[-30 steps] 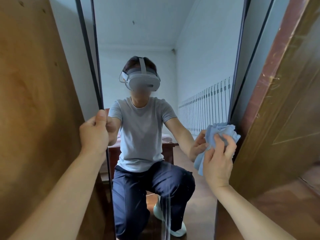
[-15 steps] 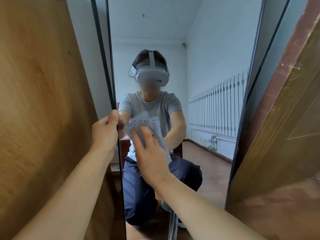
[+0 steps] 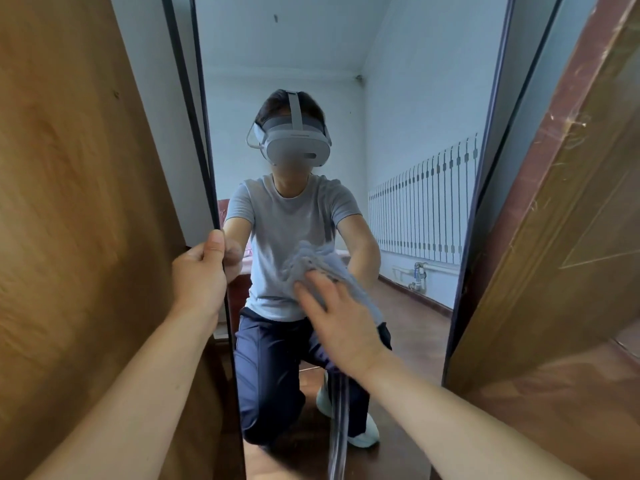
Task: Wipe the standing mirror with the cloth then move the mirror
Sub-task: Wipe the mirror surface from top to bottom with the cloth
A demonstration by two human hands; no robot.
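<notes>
A tall standing mirror (image 3: 408,98) with a thin black frame fills the middle of the head view and reflects a kneeling person in a grey shirt. My left hand (image 3: 199,275) grips the mirror's left frame edge at mid height, thumb up along it. My right hand (image 3: 341,320) presses a light blue cloth (image 3: 313,263) flat against the glass near the mirror's centre, fingers spread and fairly straight. The cloth bunches above my fingers and is blurred.
A brown wooden panel (image 3: 76,202) stands close on the left, right beside the mirror. A brown wooden door (image 3: 568,258) leans close on the right. A pale wall (image 3: 152,98) shows behind the mirror's left edge.
My right hand swept the cloth from the mirror's right edge to its left side, then back to the centre. My left hand kept its grip on the frame.
</notes>
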